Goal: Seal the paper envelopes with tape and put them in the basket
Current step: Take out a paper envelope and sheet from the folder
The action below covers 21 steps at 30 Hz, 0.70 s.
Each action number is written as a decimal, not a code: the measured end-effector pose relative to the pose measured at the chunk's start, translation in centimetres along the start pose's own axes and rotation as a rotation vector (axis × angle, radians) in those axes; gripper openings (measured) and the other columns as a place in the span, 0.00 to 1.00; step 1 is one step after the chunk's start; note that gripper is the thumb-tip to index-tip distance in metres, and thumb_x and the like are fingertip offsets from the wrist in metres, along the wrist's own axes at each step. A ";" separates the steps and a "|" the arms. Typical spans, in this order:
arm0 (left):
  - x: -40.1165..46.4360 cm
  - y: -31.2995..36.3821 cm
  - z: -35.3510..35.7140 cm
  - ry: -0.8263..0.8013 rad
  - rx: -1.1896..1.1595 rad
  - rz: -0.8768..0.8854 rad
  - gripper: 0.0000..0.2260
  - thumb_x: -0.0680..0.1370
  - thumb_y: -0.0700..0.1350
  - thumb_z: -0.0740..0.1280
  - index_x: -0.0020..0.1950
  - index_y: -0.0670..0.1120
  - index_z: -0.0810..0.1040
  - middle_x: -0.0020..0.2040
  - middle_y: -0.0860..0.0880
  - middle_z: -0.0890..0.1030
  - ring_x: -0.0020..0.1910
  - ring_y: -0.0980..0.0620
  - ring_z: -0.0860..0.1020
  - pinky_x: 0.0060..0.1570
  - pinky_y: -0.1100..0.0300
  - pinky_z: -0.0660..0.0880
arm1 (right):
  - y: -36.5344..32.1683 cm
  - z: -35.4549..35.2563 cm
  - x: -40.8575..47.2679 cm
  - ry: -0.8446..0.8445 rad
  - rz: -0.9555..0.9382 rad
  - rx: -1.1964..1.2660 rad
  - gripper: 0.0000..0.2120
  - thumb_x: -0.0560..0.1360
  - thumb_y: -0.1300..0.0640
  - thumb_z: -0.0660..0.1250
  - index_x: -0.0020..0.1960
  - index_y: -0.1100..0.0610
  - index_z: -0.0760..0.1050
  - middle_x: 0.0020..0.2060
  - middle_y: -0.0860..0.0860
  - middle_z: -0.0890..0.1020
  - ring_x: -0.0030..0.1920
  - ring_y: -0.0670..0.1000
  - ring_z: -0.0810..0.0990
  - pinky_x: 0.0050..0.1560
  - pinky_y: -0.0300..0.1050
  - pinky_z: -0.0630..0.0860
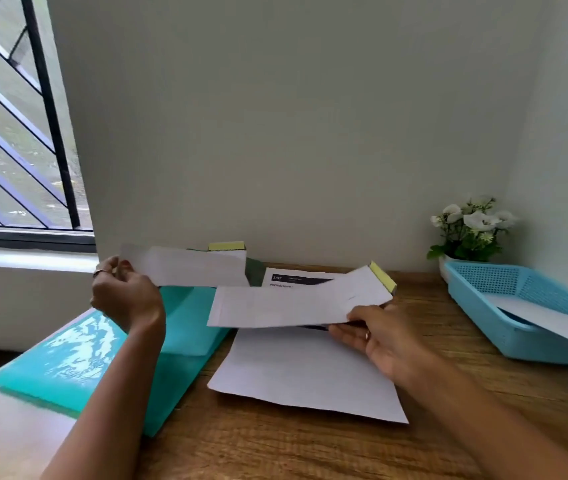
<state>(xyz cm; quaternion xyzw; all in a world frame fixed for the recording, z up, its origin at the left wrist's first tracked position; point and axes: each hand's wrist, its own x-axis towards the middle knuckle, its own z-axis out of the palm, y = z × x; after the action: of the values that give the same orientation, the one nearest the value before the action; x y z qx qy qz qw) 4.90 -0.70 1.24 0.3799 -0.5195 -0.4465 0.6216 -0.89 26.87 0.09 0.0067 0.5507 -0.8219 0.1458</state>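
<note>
The left hand [126, 299] pinched one white envelope [185, 266] by its end at 9 o'clock, raised off the wooden table [310, 445]. The right hand [376, 336] gripped a second envelope [293, 303] at centre, above a flat sheet [306, 372]. Both carried a yellow strip on the flap. The blue basket [483, 299] at 3 o'clock was cut off by the frame edge. Bare tabletop separated it from the hands. A printed page [296, 280] behind was partly hidden.
</note>
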 end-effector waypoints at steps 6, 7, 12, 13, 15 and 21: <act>0.7 0.7 -0.7 0.137 -0.043 0.057 0.12 0.80 0.40 0.59 0.59 0.38 0.77 0.56 0.38 0.80 0.54 0.42 0.79 0.51 0.63 0.71 | -2.6 -2.0 -2.2 -0.073 0.215 -0.629 0.22 0.75 0.48 0.67 0.61 0.61 0.66 0.33 0.64 0.81 0.24 0.55 0.80 0.20 0.39 0.74; 0.8 0.7 -0.7 0.127 -0.057 0.056 0.12 0.80 0.41 0.59 0.59 0.38 0.77 0.56 0.38 0.80 0.54 0.43 0.79 0.50 0.64 0.71 | -3.1 -2.3 -2.2 -0.040 0.197 -0.783 0.26 0.74 0.42 0.65 0.61 0.60 0.65 0.31 0.63 0.81 0.22 0.53 0.79 0.20 0.37 0.72; -0.4 1.1 0.5 -0.106 -0.256 -0.162 0.11 0.80 0.44 0.62 0.59 0.41 0.76 0.55 0.43 0.79 0.51 0.48 0.77 0.49 0.57 0.77 | -4.9 -3.7 -0.7 0.138 0.030 -1.114 0.35 0.76 0.36 0.56 0.70 0.63 0.64 0.33 0.62 0.83 0.24 0.52 0.79 0.25 0.37 0.75; -1.0 1.2 0.7 -0.182 -0.329 -0.250 0.10 0.80 0.44 0.63 0.59 0.42 0.75 0.54 0.44 0.78 0.51 0.49 0.77 0.49 0.56 0.78 | -5.0 -3.8 -0.4 0.145 0.023 -1.119 0.35 0.76 0.37 0.57 0.71 0.63 0.61 0.33 0.62 0.83 0.25 0.52 0.79 0.31 0.41 0.76; -2.6 1.6 1.2 -0.337 -0.431 -0.412 0.10 0.79 0.43 0.63 0.60 0.43 0.73 0.54 0.45 0.75 0.52 0.50 0.76 0.50 0.56 0.78 | -5.1 -4.2 0.0 0.144 0.009 -1.090 0.34 0.77 0.40 0.58 0.72 0.63 0.60 0.35 0.61 0.82 0.27 0.52 0.79 0.38 0.44 0.78; -6.0 1.6 2.3 -0.660 -0.414 -0.446 0.10 0.80 0.41 0.61 0.60 0.41 0.72 0.54 0.44 0.76 0.49 0.52 0.76 0.38 0.60 0.76 | -5.6 -4.8 0.5 -0.012 -0.120 -0.695 0.30 0.76 0.36 0.54 0.54 0.63 0.73 0.35 0.58 0.81 0.32 0.52 0.78 0.32 0.42 0.73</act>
<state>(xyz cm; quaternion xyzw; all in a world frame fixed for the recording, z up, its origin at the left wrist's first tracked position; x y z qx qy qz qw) 2.53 5.50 1.29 0.1873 -0.4949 -0.7617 0.3740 -3.43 33.09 3.17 -0.0807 0.7959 -0.5926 0.0939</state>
